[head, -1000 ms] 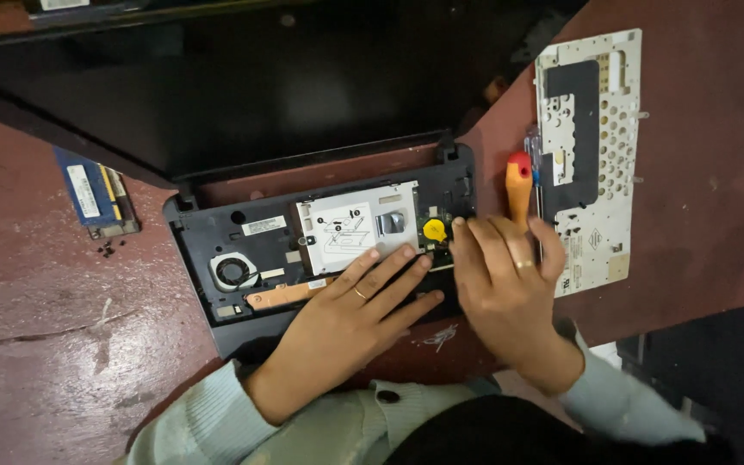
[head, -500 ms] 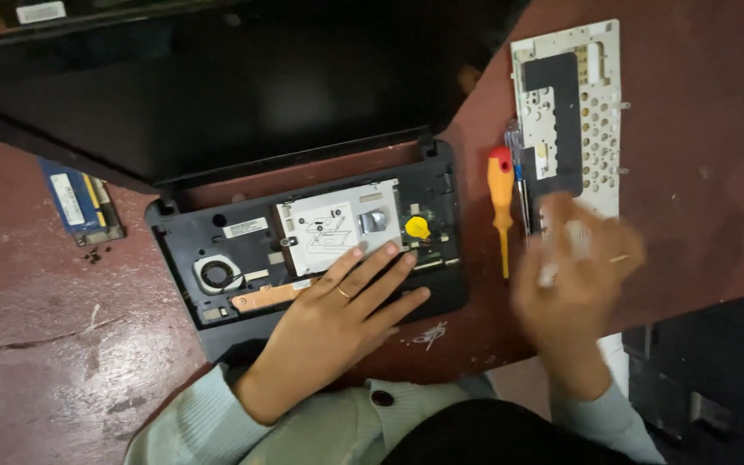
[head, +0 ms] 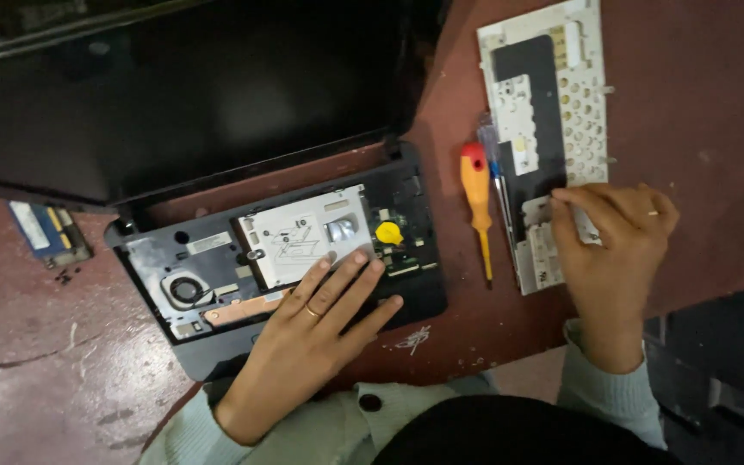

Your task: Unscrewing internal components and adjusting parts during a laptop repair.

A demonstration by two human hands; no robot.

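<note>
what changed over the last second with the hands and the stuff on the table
The right hand left the opened black laptop base, passed over the orange-handled screwdriver and now rests its fingertips on the white perforated keyboard plate. It took hold of nothing. The left hand stayed flat on the laptop base, and the screwdriver and plate lie where they were.

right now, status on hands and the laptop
Left hand flat on open laptop base. Right hand on upturned keyboard, fingers curled on its near end. Screwdriver lies between, untouched.
</note>
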